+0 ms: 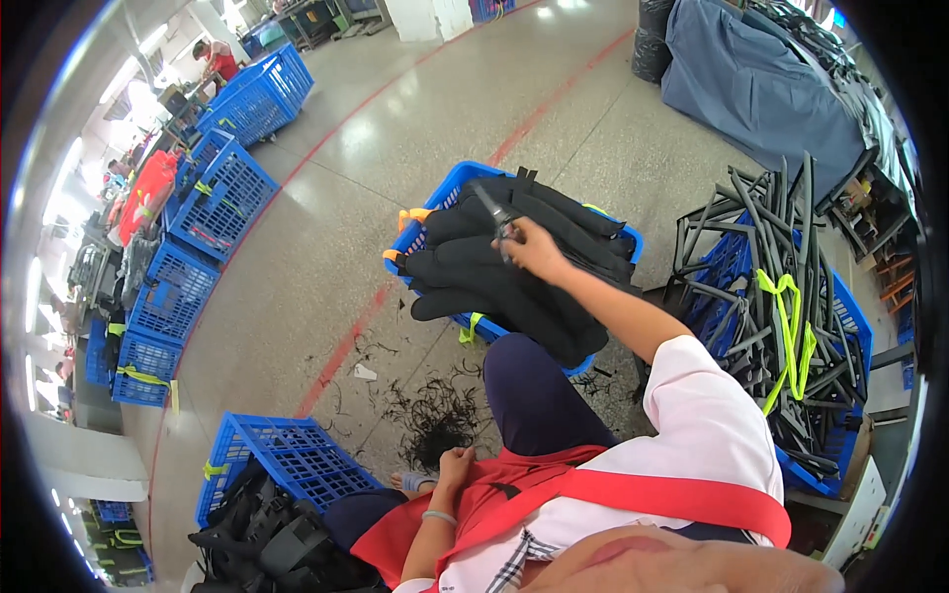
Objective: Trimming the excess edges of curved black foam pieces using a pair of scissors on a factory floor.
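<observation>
My right hand (534, 249) is closed round the handle of a pair of scissors (491, 206), blades pointing up and to the left. It hovers over long black padded pieces (484, 282) piled across a blue plastic crate (457, 180). Orange bits (415, 215) stick out at the crate's left side. My left hand (457, 466) rests by my lap on the red apron (484, 504), fingers curled. Whatever it may hold is hidden. A small black strip (505, 489) lies on the apron near it.
Black clippings (435, 415) litter the floor. At lower left a blue crate (297, 450) holds black pieces (262, 529). Grey tubes (791, 227) heap over another crate at right. Blue crates (173, 287) line the left side; a person in red (222, 64) works far off.
</observation>
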`<move>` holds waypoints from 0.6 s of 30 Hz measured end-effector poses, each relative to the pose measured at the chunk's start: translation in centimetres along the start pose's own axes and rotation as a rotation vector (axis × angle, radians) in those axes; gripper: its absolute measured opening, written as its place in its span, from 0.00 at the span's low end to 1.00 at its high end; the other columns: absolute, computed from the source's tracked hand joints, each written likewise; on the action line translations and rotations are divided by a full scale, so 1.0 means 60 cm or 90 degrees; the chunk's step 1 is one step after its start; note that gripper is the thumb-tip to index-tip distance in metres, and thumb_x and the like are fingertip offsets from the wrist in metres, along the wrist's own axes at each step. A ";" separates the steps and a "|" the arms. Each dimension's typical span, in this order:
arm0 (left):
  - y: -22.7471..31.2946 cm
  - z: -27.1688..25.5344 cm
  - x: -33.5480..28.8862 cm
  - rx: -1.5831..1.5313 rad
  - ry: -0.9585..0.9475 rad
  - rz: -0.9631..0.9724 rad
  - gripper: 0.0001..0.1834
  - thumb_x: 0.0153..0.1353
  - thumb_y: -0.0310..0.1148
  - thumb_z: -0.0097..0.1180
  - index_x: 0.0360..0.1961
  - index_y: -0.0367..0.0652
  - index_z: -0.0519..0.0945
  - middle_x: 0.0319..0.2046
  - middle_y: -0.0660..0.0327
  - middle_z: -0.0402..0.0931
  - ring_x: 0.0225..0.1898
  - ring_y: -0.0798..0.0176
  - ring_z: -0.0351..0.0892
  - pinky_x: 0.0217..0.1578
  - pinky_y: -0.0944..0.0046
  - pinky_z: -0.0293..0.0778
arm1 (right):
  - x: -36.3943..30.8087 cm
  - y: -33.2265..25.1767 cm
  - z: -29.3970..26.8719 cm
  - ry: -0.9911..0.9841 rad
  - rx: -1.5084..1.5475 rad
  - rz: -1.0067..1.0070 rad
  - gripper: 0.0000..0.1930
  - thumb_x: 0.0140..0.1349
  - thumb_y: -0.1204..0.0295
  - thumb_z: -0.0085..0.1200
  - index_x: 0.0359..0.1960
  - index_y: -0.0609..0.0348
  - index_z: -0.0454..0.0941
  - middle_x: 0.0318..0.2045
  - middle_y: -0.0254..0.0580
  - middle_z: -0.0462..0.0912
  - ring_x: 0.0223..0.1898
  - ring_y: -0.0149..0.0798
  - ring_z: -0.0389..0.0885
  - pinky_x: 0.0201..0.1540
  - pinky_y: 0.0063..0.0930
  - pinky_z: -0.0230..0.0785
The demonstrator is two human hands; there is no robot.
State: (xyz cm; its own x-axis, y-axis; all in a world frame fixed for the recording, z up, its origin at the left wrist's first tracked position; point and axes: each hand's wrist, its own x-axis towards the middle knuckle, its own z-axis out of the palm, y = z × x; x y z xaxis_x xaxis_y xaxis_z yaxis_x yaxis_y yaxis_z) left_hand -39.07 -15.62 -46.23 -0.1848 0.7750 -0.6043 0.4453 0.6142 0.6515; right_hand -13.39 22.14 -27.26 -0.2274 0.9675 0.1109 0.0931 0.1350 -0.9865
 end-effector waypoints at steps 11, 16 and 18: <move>0.052 -0.022 -0.056 -0.090 0.049 0.124 0.09 0.60 0.30 0.53 0.34 0.35 0.80 0.24 0.65 0.78 0.25 0.74 0.73 0.28 0.72 0.70 | -0.180 -0.093 0.342 -0.409 0.206 0.171 0.09 0.57 0.70 0.55 0.34 0.57 0.69 0.19 0.30 0.70 0.18 0.24 0.67 0.19 0.22 0.59; 0.046 -0.036 -0.072 -0.102 0.130 0.213 0.09 0.59 0.31 0.54 0.35 0.35 0.80 0.25 0.60 0.80 0.26 0.68 0.77 0.30 0.68 0.72 | -0.326 -0.025 0.428 -0.454 0.014 0.140 0.11 0.50 0.66 0.59 0.29 0.58 0.72 0.17 0.39 0.74 0.18 0.33 0.73 0.21 0.29 0.65; 0.051 -0.040 -0.084 -0.082 0.161 0.273 0.09 0.59 0.31 0.54 0.35 0.35 0.80 0.25 0.57 0.80 0.26 0.64 0.79 0.31 0.66 0.73 | -0.351 0.022 0.439 -0.507 -0.084 0.076 0.14 0.47 0.64 0.60 0.31 0.60 0.74 0.22 0.43 0.77 0.23 0.37 0.76 0.26 0.31 0.67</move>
State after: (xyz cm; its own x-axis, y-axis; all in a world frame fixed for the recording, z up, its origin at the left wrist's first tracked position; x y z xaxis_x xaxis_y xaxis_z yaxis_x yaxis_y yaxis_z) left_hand -38.85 -17.27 -40.10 -0.2234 0.9630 -0.1511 0.4186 0.2348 0.8773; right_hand -33.98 -3.72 -34.07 -0.8247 0.5418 -0.1623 0.2628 0.1130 -0.9582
